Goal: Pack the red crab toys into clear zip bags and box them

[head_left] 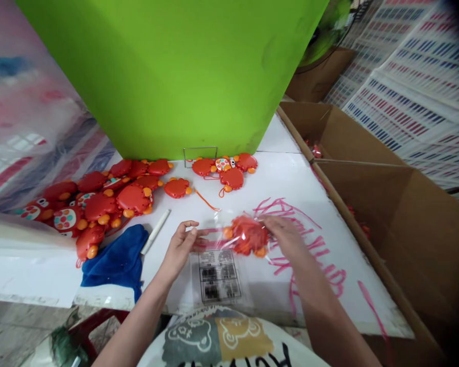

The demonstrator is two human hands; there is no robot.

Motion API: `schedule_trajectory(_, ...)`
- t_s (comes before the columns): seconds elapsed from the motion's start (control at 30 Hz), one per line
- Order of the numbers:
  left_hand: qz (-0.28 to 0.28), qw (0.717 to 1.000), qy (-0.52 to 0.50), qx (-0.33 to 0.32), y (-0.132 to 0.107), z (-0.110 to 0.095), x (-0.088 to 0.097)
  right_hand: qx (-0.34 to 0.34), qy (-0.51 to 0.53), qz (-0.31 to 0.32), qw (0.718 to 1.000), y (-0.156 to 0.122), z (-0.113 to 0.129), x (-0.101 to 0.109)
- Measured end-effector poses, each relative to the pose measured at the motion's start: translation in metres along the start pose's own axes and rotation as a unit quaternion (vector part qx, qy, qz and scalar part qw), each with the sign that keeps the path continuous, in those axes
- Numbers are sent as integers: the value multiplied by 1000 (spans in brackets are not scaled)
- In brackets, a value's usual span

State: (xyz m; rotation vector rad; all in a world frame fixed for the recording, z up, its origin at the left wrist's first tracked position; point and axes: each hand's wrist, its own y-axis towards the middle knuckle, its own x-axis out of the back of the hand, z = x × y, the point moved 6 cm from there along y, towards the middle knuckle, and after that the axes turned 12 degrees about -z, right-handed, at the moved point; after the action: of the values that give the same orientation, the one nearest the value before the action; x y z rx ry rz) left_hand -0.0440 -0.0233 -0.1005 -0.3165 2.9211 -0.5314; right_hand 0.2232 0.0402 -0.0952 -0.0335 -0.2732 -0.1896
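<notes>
My left hand (181, 244) pinches the open end of a clear plastic bag (218, 240) above the white table (321, 193). A red and orange crab-shaped toy (247, 235) sits inside the bag, and my right hand (286, 238) grips the bag's other end around the toy. Under the bag lies a stack of clear bags with black printed labels (217, 278). A heap of the same red toys (99, 199) lies at the left, and a smaller group (229, 171) lies by the green bin.
A big green bin (176, 71) stands at the back of the table. A blue cloth (117, 260) and a white marker (155, 231) lie left of my hands. Open cardboard boxes (405, 229) line the right edge. Pink scribbles (321, 255) mark the tabletop.
</notes>
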Motion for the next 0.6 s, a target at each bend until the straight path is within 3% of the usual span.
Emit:
schedule_trajectory(0.07,7,992,114,-60,3,5,1,31,33,-200,979,15,0,49)
schedule_trajectory(0.13,12,959,247,-135,3,9,-3,88,102,-389,911,16,4,89)
schedule_trajectory(0.17,12,936,309,-170,2,10,-6,118,124,-444,879,15,6,98)
schedule_trajectory(0.2,10,910,363,-199,1,12,-10,144,129,-462,865,14,8,99)
schedule_trajectory(0.27,1,860,451,-238,-1,14,-19,176,74,-400,897,20,14,75)
schedule_trajectory(0.33,-10,812,524,-258,-2,17,-26,188,-31,-247,950,28,15,25)
schedule_trajectory(0.37,-14,789,555,-264,-2,19,-29,200,-94,-157,963,30,13,-6)
schedule_trajectory(0.4,-17,767,583,-269,-1,21,-32,221,-151,-84,960,30,12,-35)
schedule_trajectory(0.47,-22,729,627,-275,0,25,-36,265,-284,21,921,29,7,-87)
schedule_trajectory(0.53,-25,697,660,-278,1,29,-39,283,-350,58,891,29,5,-120)
schedule_trajectory(0.6,-30,674,681,-283,1,32,-41,285,-377,69,879,30,5,-138)
